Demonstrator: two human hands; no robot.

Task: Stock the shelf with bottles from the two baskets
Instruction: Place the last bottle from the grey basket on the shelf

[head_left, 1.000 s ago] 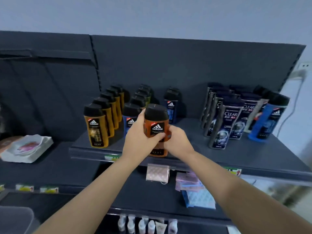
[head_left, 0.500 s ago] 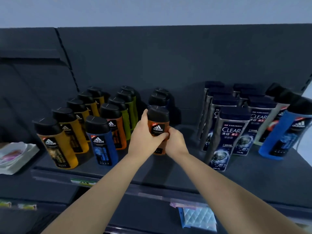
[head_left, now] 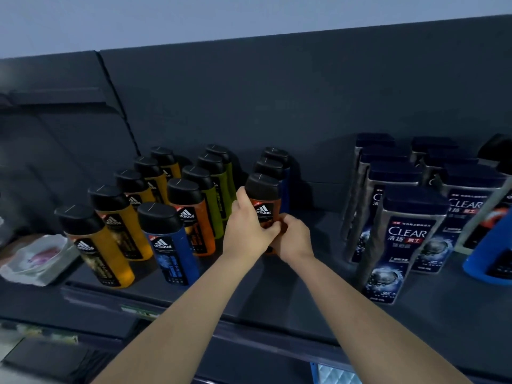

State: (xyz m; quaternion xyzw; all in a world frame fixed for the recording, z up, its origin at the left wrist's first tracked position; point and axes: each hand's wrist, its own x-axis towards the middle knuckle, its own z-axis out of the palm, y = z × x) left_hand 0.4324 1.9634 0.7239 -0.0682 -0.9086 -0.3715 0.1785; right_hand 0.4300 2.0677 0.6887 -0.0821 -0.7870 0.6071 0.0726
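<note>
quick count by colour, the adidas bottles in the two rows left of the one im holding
yellow bottles: 5
green bottles: 3
orange bottle: 1
blue bottle: 1
total: 10
held orange bottle not counted

Upright orange bottle on shelf

Two brands can be read: adidas at left and centre, CLEAR at right.

"adidas", in white under the three-stripe mark on a black label, stands on the centre orange bottle, on the blue bottle at lower left, on the second orange bottle just behind that, and on the front yellow bottle at far left. "CLEAR" in white capitals, with 清扬 beneath, stands on the front grey bottle at right. "CLEAR" shows again on the rear grey bottle. All finer print is too small to read.
</note>
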